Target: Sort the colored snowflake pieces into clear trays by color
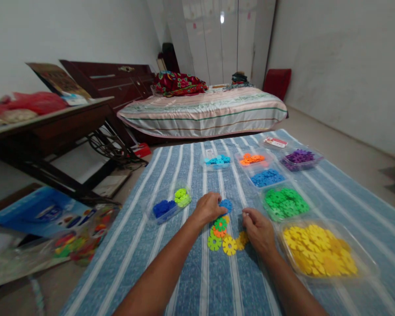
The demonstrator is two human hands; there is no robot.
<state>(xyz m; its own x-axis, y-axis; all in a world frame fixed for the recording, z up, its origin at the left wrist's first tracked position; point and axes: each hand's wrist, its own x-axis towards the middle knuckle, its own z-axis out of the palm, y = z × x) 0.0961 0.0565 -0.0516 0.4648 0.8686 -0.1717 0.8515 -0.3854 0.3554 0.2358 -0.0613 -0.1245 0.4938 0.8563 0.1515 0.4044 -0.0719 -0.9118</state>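
Note:
Slotted plastic snowflake discs lie on the striped cloth in front of me. At the fingertips of my left hand (210,207) is a blue disc (226,205), pinched at its left edge. Just below it, a small cluster has a green disc (220,224), an orange disc (219,232) and a lime disc (214,242). A yellow disc (229,245) lies beside them, with more yellow pieces towards my right hand (259,229). That hand is closed, thumb against curled fingers, to the right of the cluster. Whatever it may hold is hidden.
Clear tubs of discs line the right: yellow (319,252), green (285,203), blue (267,177), purple (299,159). Orange discs (252,159) and light blue discs (217,160) are farther back. A tub (167,218) with dark blue and lime discs stands left. A bed (204,115) is beyond.

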